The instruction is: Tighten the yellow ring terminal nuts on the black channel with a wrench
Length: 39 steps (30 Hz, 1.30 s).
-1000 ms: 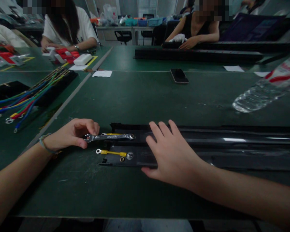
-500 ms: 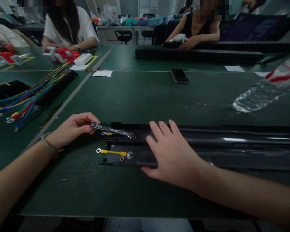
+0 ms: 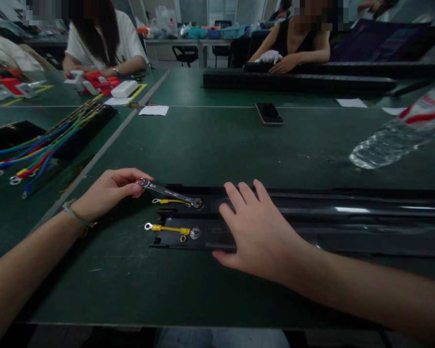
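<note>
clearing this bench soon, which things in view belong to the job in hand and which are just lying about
Belong to the job, it seems:
wrench, in the left hand
black channels, under the right hand
two yellow leads with ring ends
small nut-like ring on the near channel

Seem just lying about:
phone
plastic bottle
paper slips

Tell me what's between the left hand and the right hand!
In the head view, between the left hand and right hand are the wrench, two yellow wires, small metal fittings and the ends of the black rails.
</note>
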Tool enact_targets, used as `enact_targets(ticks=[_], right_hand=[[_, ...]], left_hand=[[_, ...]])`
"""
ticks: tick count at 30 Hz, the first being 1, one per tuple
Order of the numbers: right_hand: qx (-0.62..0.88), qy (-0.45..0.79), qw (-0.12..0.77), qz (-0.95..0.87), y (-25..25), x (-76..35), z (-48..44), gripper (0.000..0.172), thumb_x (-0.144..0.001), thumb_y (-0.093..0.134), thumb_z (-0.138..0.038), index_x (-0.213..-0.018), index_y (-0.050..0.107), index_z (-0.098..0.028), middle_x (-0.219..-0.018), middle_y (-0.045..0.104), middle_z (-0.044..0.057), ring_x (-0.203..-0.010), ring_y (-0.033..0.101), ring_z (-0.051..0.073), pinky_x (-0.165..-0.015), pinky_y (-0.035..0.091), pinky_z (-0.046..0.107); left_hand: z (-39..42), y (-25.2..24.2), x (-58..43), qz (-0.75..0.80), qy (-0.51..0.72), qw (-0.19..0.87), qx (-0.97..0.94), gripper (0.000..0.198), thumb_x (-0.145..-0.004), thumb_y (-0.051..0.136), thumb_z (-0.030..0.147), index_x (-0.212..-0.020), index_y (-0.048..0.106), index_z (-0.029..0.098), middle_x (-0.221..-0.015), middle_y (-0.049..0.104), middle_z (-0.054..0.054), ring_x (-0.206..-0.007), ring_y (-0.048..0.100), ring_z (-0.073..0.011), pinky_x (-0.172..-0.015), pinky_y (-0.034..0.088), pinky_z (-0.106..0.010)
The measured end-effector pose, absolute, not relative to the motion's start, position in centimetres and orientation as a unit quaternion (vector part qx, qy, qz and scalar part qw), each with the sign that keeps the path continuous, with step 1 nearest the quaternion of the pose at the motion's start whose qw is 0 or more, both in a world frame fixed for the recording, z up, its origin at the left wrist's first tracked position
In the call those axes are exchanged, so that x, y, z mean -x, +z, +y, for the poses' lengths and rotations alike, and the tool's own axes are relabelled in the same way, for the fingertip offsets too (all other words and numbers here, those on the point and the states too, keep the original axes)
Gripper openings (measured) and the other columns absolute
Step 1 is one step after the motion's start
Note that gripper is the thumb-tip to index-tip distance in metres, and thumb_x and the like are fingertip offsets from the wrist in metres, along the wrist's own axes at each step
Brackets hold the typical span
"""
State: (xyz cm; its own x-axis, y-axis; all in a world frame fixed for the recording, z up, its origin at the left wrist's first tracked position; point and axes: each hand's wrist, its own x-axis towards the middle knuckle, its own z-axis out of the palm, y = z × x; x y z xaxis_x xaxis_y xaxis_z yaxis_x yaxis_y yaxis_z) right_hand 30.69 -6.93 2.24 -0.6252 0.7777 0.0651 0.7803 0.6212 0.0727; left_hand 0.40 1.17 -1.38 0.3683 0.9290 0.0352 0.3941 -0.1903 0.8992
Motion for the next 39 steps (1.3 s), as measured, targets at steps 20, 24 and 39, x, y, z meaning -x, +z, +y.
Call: enact_targets(ticks=[20, 24, 39], right_hand=[[0.431, -0.048, 0.011, -0.901, 2.39, -30.68, -7.10, 0.064, -0.069, 0.039, -0.062, -0.102, 0.055, -0.010, -0.128, 0.038, 0.024, -0.115, 0.034, 0.039, -0.093, 0.019, 0.056], [0.433, -0.050, 0.012, -0.900, 2.30, -30.68, -7.07, 0.063, -0.069, 0.040, -0.061, -0.102, 0.055, -0.009, -0.128, 0.037, 0.024, -0.115, 0.033, 0.039, -0.093, 0.018, 0.056], [0.435, -0.051, 0.007, -0.899, 2.47, -30.64, -7.07, 0.063, -0.068, 0.041, -0.061, -0.101, 0.056, -0.010, -0.128, 0.037, 0.025, -0.115, 0.033, 0.038, -0.093, 0.019, 0.056]], left_hand=[[0.28, -0.55, -1.00, 0.289, 0.253, 0.586, -0.713, 0.022, -0.061, 0.072, 0.034, -0.074, 0.060, 0.022, -0.065, 0.052, 0.000, -0.062, 0.046, -0.0154, -0.054, 0.037, -0.027], [0.28, -0.63, -0.89, 0.290, 0.250, 0.590, -0.711, 0.022, -0.061, 0.072, 0.034, -0.074, 0.061, 0.022, -0.065, 0.053, 0.000, -0.062, 0.046, -0.0155, -0.055, 0.037, -0.027], [0.77, -1.34, -0.28, 0.380, 0.314, 0.541, -0.681, 0.016, -0.069, 0.064, 0.023, -0.083, 0.059, 0.018, -0.067, 0.053, 0.001, -0.058, 0.046, -0.0107, -0.053, 0.036, -0.021]])
